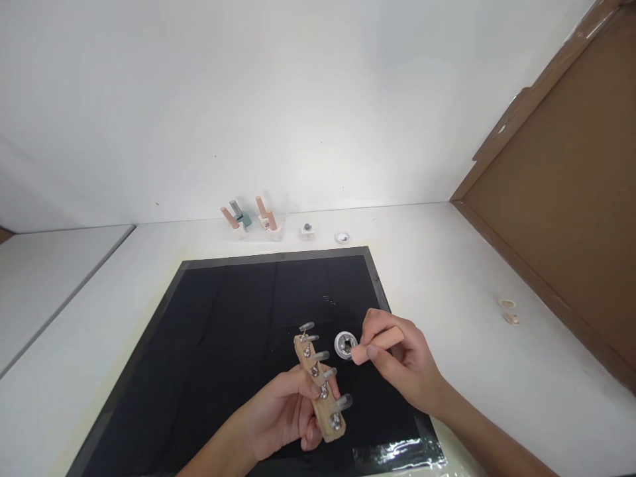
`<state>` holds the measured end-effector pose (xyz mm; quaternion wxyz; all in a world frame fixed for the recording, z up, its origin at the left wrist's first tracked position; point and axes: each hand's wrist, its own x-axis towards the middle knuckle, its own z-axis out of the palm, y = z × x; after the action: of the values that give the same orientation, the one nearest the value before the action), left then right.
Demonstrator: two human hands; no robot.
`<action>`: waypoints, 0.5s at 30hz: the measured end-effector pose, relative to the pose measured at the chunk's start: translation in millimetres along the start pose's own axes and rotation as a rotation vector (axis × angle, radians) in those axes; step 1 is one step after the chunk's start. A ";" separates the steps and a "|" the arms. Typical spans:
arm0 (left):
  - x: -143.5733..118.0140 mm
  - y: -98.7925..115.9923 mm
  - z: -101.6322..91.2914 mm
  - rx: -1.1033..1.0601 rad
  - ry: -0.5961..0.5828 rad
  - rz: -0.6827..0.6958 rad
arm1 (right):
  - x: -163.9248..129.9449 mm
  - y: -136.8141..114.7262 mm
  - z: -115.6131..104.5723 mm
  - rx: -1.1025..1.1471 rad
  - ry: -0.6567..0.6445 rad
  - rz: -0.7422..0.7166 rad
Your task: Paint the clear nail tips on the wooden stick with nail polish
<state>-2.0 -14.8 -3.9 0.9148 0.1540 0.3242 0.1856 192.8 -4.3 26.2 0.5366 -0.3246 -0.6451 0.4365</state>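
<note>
My left hand (pixel 278 417) grips a short wooden bar (pixel 318 391) that carries a row of several clear nail tips on metal studs, held tilted above a black mat (pixel 223 344). My right hand (pixel 397 361) holds a peach-coloured stick (pixel 380 344) like a pen. The stick's blunt end touches the rim of a small round metal dish (pixel 344 344) with something dark inside, which sits on the mat just right of the bar's top.
At the back of the white table (pixel 447 265) stand two small white holders with peach sticks (pixel 238 220) (pixel 268 220), a tiny pot (pixel 307 230) and a small lid (pixel 342 237). Two pale rings (pixel 509 311) lie at the right near a brown cardboard panel (pixel 561 199).
</note>
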 end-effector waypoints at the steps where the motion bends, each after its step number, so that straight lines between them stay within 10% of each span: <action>1: -0.1 -0.1 -0.2 0.004 -0.006 0.002 | -0.1 -0.1 -0.1 0.026 -0.003 0.006; 15: -0.3 -0.2 1.3 0.012 -0.007 0.002 | 2.2 -4.7 -0.4 0.069 -0.060 0.146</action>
<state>-1.3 -15.3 -2.9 0.9148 0.1605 0.3219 0.1840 193.0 -4.1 31.4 0.4945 -0.3390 -0.6201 0.5060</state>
